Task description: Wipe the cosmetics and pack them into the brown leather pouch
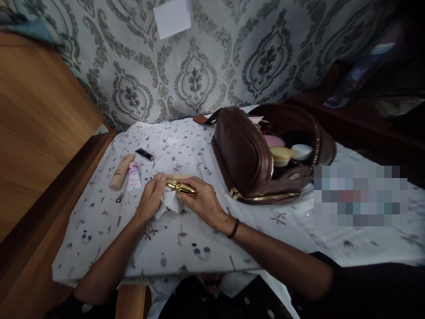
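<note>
A shiny gold cosmetic tube (187, 190), shaped like a lipstick or mascara, lies between my hands with a narrow waist in its middle. My right hand (205, 199) is closed around its thicker end. The fingers of my left hand (153, 195) pinch the other end. A crumpled white tissue or wipe (171, 201) hangs beneath the tube, against my left fingers. Just behind my hands a pale beige item (179, 177) shows partly. Left of them lie a beige squeeze tube (121, 173), a small white and purple tube (133, 176) and a slim black tube (145, 154).
A brown leather makeup bag (239, 150) stands unzipped at the right, holding round jars, a yellow-lidded one (280, 155) among them. The printed white cloth (206, 235) covers the table. A wooden panel (40, 119) borders the left; patterned wall lies behind. Far right is a blurred patch.
</note>
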Action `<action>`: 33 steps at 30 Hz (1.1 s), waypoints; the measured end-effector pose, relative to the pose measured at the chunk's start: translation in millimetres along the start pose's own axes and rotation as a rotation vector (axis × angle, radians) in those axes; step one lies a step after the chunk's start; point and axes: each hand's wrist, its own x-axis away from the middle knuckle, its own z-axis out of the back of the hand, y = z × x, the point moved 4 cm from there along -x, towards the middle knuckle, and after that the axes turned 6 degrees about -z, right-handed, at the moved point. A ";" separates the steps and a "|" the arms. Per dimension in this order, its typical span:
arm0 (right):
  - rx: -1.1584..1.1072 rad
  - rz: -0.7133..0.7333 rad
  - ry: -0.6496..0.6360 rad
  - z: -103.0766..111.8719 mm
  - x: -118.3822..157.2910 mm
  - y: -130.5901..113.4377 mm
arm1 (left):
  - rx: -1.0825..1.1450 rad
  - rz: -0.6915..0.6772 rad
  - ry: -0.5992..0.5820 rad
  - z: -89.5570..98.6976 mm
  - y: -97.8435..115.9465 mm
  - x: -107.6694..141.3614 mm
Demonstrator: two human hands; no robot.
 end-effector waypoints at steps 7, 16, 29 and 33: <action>-0.084 -0.048 -0.021 1.2 -1.2 -0.3 | 0.145 0.077 -0.086 -1.7 2.2 1.9; -0.200 -0.133 -0.003 -4.2 -1.2 10.3 | 0.187 0.124 0.011 0.3 -11.4 -0.2; -0.374 -0.162 0.006 -4.4 -3.6 12.2 | 0.239 0.127 0.019 1.3 -5.5 -1.9; -0.396 -0.179 0.001 -4.1 -2.2 11.9 | 0.304 0.161 0.025 2.9 -5.4 -1.6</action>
